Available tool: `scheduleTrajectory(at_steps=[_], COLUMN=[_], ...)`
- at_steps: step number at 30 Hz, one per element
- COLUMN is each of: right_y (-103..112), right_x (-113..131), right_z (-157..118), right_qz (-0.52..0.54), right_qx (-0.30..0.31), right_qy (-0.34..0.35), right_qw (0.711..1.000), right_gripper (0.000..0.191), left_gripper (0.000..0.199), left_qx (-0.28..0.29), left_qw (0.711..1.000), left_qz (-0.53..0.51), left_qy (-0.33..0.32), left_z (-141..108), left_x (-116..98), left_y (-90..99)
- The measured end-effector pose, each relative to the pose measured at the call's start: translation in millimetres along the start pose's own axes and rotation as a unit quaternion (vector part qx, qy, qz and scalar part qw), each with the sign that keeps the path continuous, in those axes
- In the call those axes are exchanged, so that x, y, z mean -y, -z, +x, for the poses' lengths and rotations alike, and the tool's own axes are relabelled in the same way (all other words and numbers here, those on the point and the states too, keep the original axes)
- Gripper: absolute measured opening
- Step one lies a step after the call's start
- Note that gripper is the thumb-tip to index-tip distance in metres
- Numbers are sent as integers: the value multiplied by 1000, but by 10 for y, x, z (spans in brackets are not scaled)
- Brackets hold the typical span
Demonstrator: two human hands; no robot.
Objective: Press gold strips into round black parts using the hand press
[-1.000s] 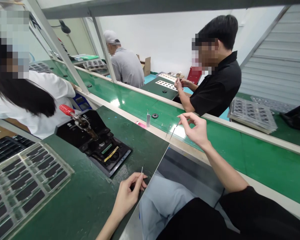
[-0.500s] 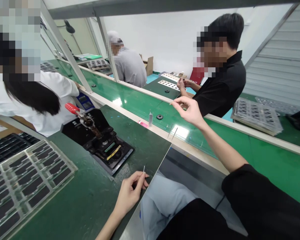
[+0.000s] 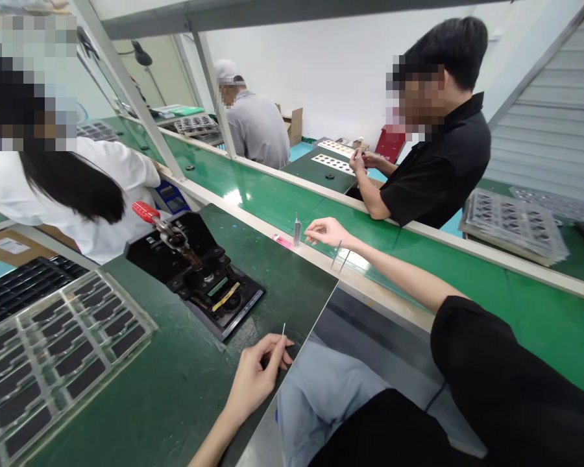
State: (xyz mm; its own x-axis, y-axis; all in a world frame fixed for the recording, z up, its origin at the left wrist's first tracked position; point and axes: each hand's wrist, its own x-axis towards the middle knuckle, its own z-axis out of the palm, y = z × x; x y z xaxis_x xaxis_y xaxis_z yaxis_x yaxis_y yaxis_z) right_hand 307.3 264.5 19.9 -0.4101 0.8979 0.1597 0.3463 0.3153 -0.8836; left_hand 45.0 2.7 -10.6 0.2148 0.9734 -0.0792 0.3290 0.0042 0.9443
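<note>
- My left hand [image 3: 255, 383] sits at 6 o'clock, closed in a firm pinch around a thin steel pin [image 3: 283, 329], whose tip stands up just clear of my fingertips.
- That pin is over the edge of a dark green bench mat [image 3: 272, 383].
- A pin this fine seems best held low, close to the pads, with a light, steady pressure so it doesn't tilt or slip.
- My right hand [image 3: 325, 232] reaches out to 12 o'clock, fingers loosely open and apparently empty, just beside an upright ribbed metal block [image 3: 297, 232].
- A small pink strip [image 3: 282, 241] lies next to that block, on the pale rail edging a green conveyor belt [image 3: 253, 194].
- At 10 o'clock stands a black metal fixture with a red-handled clamp [image 3: 194, 272].
- At 8 o'clock lies a clear plastic tray of black rectangular pieces [image 3: 63, 350].
</note>
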Motion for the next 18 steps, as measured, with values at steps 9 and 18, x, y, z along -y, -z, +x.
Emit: scheduleTrajectory(at_steps=[9, 18], right_y=[-137, -46], right_x=[-157, -146], right_z=[104, 19], right_qz=[-42, -81], right_qx=[-1, -3], right_qy=[21, 15], right_qw=[999, 997], right_gripper=[19, 18], left_gripper=[57, 55], left_qx=[2, 5], left_qw=[1000, 1000], left_qz=[-1, 11], left_qy=[-8, -17], left_z=[-3, 6], left_x=[29, 95], left_y=[5, 22])
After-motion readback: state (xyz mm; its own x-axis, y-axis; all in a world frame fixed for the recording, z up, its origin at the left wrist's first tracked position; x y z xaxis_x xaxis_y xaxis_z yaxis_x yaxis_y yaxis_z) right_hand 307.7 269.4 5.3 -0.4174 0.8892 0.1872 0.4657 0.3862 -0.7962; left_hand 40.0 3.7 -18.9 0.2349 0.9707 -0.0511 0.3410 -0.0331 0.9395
